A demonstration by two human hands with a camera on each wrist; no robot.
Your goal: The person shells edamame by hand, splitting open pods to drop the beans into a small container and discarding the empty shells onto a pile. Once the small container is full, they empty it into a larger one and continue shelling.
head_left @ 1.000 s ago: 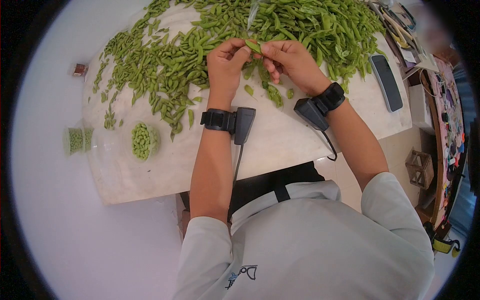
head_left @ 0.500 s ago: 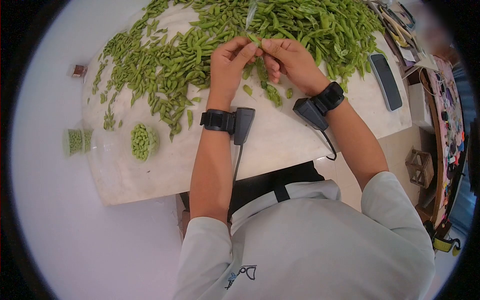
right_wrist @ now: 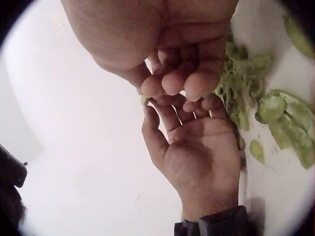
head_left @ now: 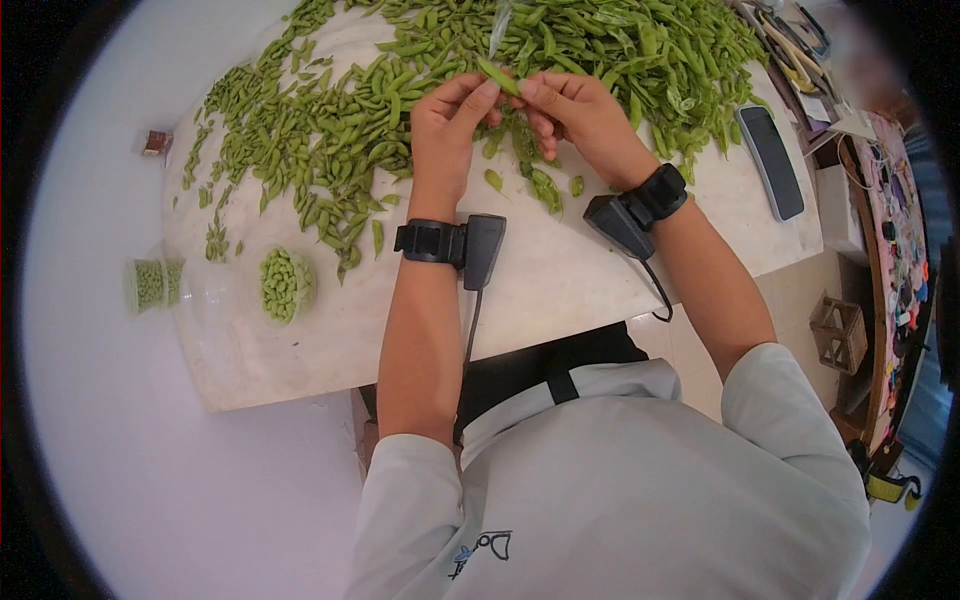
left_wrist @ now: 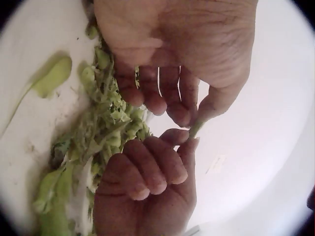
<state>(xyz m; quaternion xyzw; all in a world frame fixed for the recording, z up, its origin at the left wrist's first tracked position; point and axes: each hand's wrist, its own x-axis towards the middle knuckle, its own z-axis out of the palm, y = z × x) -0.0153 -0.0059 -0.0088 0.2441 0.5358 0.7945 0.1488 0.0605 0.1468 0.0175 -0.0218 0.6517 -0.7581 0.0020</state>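
Note:
A green pod (head_left: 498, 76) is held between both hands above the heap, in the head view. My left hand (head_left: 445, 130) pinches it with thumb and fingertips. The right hand (head_left: 590, 120) grips its near end between thumb and index finger, its other fingers curled. In the left wrist view, a small part of the pod (left_wrist: 196, 129) shows between the left hand (left_wrist: 182, 44) and the right hand (left_wrist: 147, 182). The right wrist view shows only a pale green tip (right_wrist: 144, 100) of it, the fingers covering the rest.
Loose pods (head_left: 350, 130) spread over the left of the table (head_left: 400, 310), and a larger heap (head_left: 660, 60) lies at the back right. A clear tub of shelled beans (head_left: 285, 284) stands front left, another tub (head_left: 152, 282) beyond it. A phone (head_left: 771, 163) lies at the right.
The left hand has moved slightly left. More of the pod shows above the fingertips than half a second ago, slanting up to the left. The right hand has barely moved.

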